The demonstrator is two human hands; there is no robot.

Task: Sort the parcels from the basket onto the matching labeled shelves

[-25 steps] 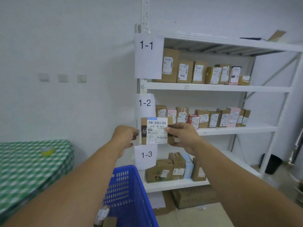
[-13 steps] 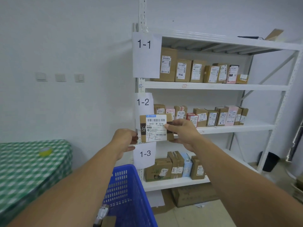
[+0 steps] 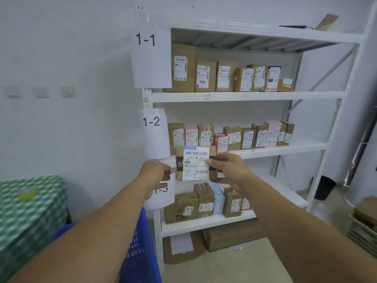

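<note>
head view: right hand (image 3: pixel 228 170) pinches the right edge of a small brown parcel (image 3: pixel 195 166), thumb on its white label marked 1-2. left hand (image 3: pixel 156 174), fingers curled and holding nothing, sits just left of it. 1-2 sign (image 3: pixel 152 129) above the left hand; blue basket (image 3: pixel 140 252) below.

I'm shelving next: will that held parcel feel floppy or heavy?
Probably stiff: the parcel shows straight edges and a flat face. Likely light for its size: the right hand holds it level with just a pinch at one side.
</note>
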